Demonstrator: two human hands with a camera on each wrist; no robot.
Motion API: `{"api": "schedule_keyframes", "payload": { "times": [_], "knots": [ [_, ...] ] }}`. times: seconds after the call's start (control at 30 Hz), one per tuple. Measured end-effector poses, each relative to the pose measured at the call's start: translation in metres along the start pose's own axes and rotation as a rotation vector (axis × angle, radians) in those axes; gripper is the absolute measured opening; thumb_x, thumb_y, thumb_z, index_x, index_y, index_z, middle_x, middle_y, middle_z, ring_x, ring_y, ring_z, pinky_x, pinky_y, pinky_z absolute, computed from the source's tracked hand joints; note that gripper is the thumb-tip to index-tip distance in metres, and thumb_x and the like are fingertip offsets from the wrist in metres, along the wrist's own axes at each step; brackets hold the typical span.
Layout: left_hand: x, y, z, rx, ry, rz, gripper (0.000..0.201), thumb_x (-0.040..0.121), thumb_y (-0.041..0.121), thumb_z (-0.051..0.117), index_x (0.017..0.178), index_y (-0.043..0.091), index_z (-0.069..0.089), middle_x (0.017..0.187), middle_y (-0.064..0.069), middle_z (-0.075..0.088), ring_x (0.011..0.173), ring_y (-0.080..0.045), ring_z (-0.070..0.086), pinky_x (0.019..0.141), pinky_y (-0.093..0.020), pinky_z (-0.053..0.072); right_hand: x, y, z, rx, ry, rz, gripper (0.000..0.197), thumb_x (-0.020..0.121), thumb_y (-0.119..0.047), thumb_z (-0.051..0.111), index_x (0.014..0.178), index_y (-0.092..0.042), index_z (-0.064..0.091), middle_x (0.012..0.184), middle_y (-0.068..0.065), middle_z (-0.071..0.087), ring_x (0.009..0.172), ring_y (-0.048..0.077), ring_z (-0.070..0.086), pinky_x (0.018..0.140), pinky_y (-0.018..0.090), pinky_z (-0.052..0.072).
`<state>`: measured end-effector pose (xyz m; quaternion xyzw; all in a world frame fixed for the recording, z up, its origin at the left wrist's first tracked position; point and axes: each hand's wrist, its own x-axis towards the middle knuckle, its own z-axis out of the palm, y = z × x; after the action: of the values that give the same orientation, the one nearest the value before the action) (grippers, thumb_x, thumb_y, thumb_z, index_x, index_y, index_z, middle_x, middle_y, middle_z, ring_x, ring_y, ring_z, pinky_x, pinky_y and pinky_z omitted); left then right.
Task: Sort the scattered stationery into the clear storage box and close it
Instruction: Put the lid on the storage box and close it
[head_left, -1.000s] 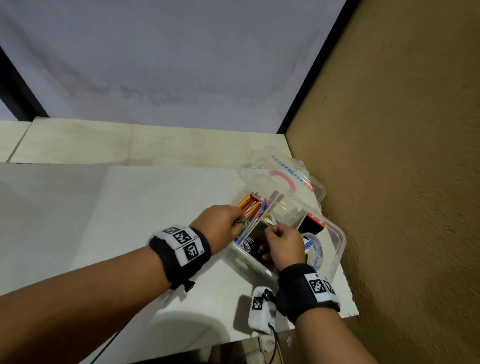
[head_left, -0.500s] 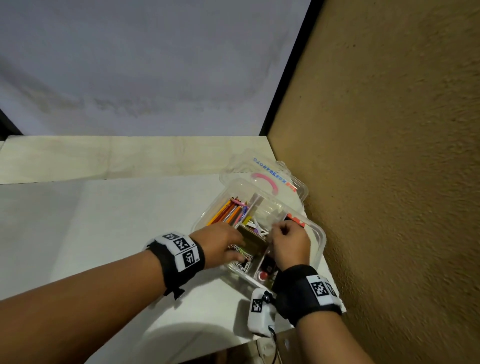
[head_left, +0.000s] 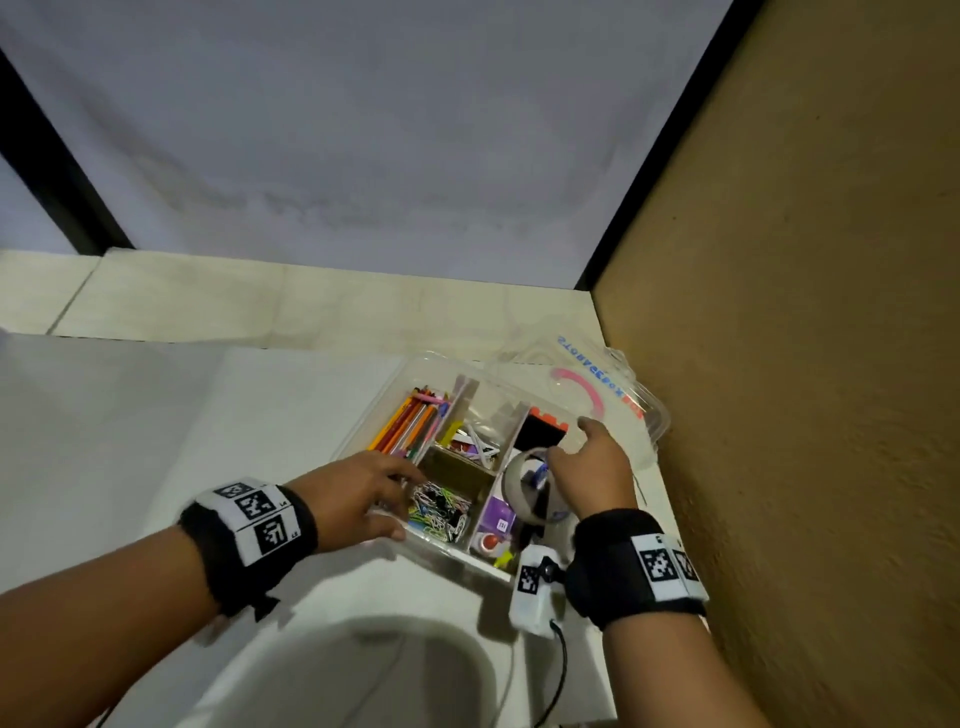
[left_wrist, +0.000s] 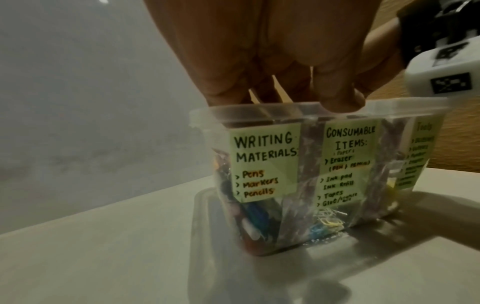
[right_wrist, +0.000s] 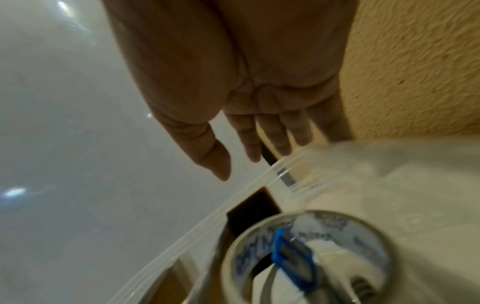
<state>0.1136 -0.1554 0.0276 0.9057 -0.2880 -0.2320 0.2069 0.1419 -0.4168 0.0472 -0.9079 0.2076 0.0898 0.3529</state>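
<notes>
Left hand (head_left: 358, 493) curls its fingers (left_wrist: 340, 96) over the near rim of the clear box (head_left: 415, 364), gripping it. Right hand (head_left: 589, 467) hovers with fingers spread and holds nothing, above the tape roll (head_left: 530, 486) in the box's right compartment. Pencils (head_left: 410, 423) fill the compartment at ten o'clock, paper clips (head_left: 439, 512) the middle. The lid (head_left: 623, 384) lies at one o'clock of the box on the table (head_left: 260, 415).

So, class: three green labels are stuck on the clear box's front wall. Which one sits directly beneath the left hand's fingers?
The "Writing Materials" label, leftmost of the three; the left hand grips the rim above it.
</notes>
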Motion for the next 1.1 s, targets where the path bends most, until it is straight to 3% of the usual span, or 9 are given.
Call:
{"api": "schedule_keyframes", "payload": {
  "times": [0.1, 0.2, 0.33, 0.5, 0.6, 0.7, 0.83, 1.0, 1.1],
  "knots": [
    [-0.021, -0.023, -0.006, -0.047, 0.05, -0.091, 0.026, 0.085, 0.041, 0.062, 0.103, 0.024, 0.072, 0.141, 0.016, 0.041, 0.114, 0.008, 0.037, 0.086, 0.001, 0.027, 0.012, -0.009, 0.01, 0.159, -0.015, -0.078, 0.045, 0.086, -0.015, 0.061, 0.13, -0.01, 0.053, 0.132, 0.009, 0.056, 0.121, 0.024, 0.052, 0.094, 0.023, 0.038],
    [-0.04, -0.039, -0.007, -0.086, 0.097, -0.178, 0.023, 0.083, 0.038, 0.066, 0.096, 0.021, 0.074, 0.138, 0.015, 0.044, 0.11, 0.007, 0.043, 0.078, 0.006, 0.027, 0.033, 0.001, 0.022, 0.432, 0.033, 0.036, 0.032, 0.087, -0.012, 0.06, 0.119, -0.011, 0.057, 0.129, 0.013, 0.057, 0.109, 0.028, 0.058, 0.092, 0.041, 0.052],
    [-0.052, -0.049, -0.008, -0.123, 0.129, -0.271, 0.02, 0.082, 0.034, 0.068, 0.095, 0.02, 0.075, 0.135, 0.014, 0.044, 0.113, -0.002, 0.05, 0.078, 0.004, 0.029, 0.055, 0.029, 0.041, 0.05, -0.037, 0.103, 0.048, 0.09, -0.01, 0.054, 0.136, -0.006, 0.045, 0.138, 0.015, 0.049, 0.124, 0.032, 0.048, 0.103, 0.033, 0.038],
    [-0.052, -0.05, -0.008, -0.144, 0.134, -0.305, 0.018, 0.082, 0.034, 0.069, 0.093, 0.021, 0.074, 0.134, 0.015, 0.045, 0.111, -0.003, 0.051, 0.078, 0.001, 0.031, 0.061, 0.06, 0.07, -0.566, -0.144, 0.041, 0.053, 0.082, -0.017, 0.05, 0.133, -0.009, 0.036, 0.138, 0.012, 0.041, 0.126, 0.031, 0.04, 0.106, 0.043, 0.037],
    [-0.052, -0.048, -0.007, -0.162, 0.126, -0.327, 0.005, 0.082, 0.035, 0.068, 0.083, 0.031, 0.07, 0.135, 0.016, 0.044, 0.112, -0.002, 0.049, 0.078, 0.002, 0.029, 0.055, 0.054, 0.071, -0.648, -0.121, 0.098, 0.046, 0.085, -0.013, 0.046, 0.13, -0.013, 0.04, 0.133, 0.011, 0.043, 0.125, 0.031, 0.04, 0.103, 0.047, 0.033],
    [-0.051, -0.048, -0.008, -0.182, 0.117, -0.322, 0.023, 0.082, 0.036, 0.068, 0.069, 0.046, 0.052, 0.135, 0.017, 0.044, 0.11, 0.0, 0.049, 0.077, 0.002, 0.029, 0.056, 0.055, 0.075, -0.703, -0.146, 0.049, 0.038, 0.089, -0.014, 0.048, 0.127, -0.01, 0.045, 0.13, 0.01, 0.049, 0.124, 0.028, 0.046, 0.103, 0.043, 0.036],
    [-0.05, -0.046, -0.008, -0.179, 0.117, -0.325, 0.028, 0.083, 0.035, 0.068, 0.066, 0.046, 0.049, 0.134, 0.017, 0.044, 0.108, -0.002, 0.05, 0.077, 0.0, 0.031, 0.054, 0.05, 0.07, -0.734, -0.113, -0.019, 0.034, 0.092, -0.009, 0.039, 0.125, -0.008, 0.049, 0.126, 0.01, 0.051, 0.121, 0.028, 0.049, 0.099, 0.042, 0.042],
    [-0.048, -0.047, -0.011, -0.193, 0.09, -0.325, 0.03, 0.082, 0.033, 0.069, 0.063, 0.044, 0.05, 0.129, 0.018, 0.045, 0.082, 0.01, 0.046, 0.07, -0.003, 0.033, 0.056, 0.025, 0.045, -0.624, 0.099, -0.146, 0.034, 0.09, 0.0, 0.037, 0.122, -0.002, 0.049, 0.123, 0.017, 0.051, 0.116, 0.035, 0.048, 0.09, 0.045, 0.043],
    [-0.047, -0.045, -0.014, -0.181, 0.081, -0.329, 0.03, 0.082, 0.032, 0.07, 0.062, 0.043, 0.05, 0.13, 0.015, 0.047, 0.093, 0.001, 0.052, 0.074, -0.006, 0.036, 0.057, 0.005, 0.024, -0.481, 0.225, -0.223, 0.037, 0.086, 0.005, 0.039, 0.12, 0.001, 0.051, 0.121, 0.022, 0.052, 0.112, 0.039, 0.049, 0.089, 0.045, 0.043]
  ]
}}
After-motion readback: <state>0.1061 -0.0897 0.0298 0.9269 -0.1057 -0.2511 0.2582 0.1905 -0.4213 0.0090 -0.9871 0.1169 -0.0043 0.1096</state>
